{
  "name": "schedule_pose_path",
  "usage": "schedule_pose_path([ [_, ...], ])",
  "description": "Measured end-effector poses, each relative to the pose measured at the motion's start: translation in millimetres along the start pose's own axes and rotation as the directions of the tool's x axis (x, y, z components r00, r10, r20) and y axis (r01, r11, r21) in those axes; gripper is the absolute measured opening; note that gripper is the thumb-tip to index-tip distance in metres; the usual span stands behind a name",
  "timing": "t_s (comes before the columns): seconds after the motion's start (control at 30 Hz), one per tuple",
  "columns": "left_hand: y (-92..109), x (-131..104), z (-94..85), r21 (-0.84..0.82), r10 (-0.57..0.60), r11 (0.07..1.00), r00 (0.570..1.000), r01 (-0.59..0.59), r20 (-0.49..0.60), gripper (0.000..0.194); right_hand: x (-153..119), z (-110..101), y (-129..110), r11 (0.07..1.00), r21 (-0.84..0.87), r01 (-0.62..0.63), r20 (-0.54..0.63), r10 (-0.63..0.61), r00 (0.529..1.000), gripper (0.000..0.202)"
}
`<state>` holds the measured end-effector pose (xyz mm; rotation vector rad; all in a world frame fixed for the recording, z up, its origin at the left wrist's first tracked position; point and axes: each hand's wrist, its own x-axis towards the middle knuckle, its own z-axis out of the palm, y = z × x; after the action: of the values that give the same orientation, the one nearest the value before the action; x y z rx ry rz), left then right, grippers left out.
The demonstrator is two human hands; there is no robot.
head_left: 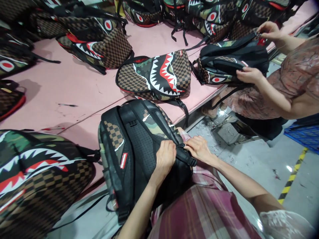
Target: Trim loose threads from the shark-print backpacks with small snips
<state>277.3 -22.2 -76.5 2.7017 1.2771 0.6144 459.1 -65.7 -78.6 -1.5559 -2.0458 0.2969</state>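
Held backpack (138, 151): mostly blk, w/ brn/blk checks & green/tan camo patches; its label (123, 160) red w/ white marks. Shark-mouth pack (163, 74) just beyond: brn/blk checks, dk green camo, white teeth on blk, red lips. Lower-L pack (50, 176): green camo, white teeth, red lips, brn/blk checks. Co-worker's pack (231, 58): mostly blk, some camo, red eye ringed white. Table (82, 81) pale pink. Apron (196, 209) magenta/pink plaid, sleeve (284, 224) white. Co-worker's clothes (302, 71) dusty pink w/ dk print. Floor (264, 162) grey, tape (292, 177) yel/blk diag. stripes, crate (304, 131) blue.
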Motion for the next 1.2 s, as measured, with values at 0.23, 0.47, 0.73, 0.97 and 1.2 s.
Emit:
schedule_pose_path([
  [0.23,1,0,-0.6,-0.066,-0.030,0.997,1.000,0.031,0.001,0.010,4,-1,2,1.000,0.018,0.014,0.024,-0.015,1.000,0.025],
  [0.47,0,-2,0.6,-0.074,-0.040,0.996,0.999,0.040,-0.002,0.011,5,0,2,1.000,0.002,0.011,0.039,-0.011,0.999,0.024],
  [0.73,10,0,-26.6,-0.504,-0.284,0.804,0.948,0.317,0.143,0.023,9,-1,6,0.902,0.332,-0.275,0.005,0.290,0.957,0.018],
  [0.97,-26,-65,-121.7,-0.512,-0.590,0.650,0.797,0.562,0.127,0.045,3,-3,25,0.589,0.591,-0.551,0.111,0.617,0.779,0.029],
  [1.2,-45,-155,-102.6,0.080,-0.681,0.731,0.731,0.678,0.025,0.076,-5,-10,-9,0.906,0.270,-0.327,0.261,0.258,0.930,0.053],
])
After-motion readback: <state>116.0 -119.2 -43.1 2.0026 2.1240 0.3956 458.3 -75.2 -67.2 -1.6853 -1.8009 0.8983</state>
